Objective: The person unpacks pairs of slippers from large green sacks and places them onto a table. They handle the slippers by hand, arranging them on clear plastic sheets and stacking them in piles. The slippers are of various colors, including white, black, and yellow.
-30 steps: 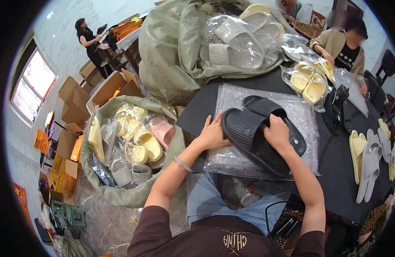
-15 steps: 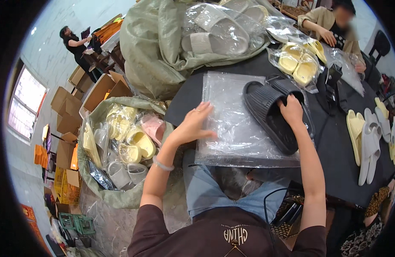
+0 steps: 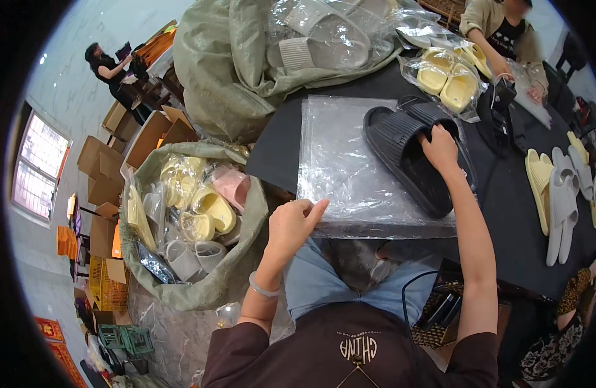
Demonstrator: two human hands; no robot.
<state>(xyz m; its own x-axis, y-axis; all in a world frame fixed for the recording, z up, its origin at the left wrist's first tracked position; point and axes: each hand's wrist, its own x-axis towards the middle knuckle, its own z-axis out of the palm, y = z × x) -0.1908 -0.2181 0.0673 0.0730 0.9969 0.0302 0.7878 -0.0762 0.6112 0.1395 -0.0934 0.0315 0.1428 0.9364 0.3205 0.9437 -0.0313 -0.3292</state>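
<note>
Right of centre, the right hand (image 3: 438,150) gripped and seemingly steadied 2 black slides (image 3: 393,137) on clear bags (image 3: 342,161); the half-curled left hand (image 3: 290,227), hold unclear, seemed to need a bag-edge pinch next.

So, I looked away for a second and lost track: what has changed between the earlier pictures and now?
The left hand let go of the black slides and moved left and toward the person, to the near-left corner of the clear plastic bags; whether it grips them is unclear. The slides shifted right across the bags. The right hand still holds the slides.
</note>
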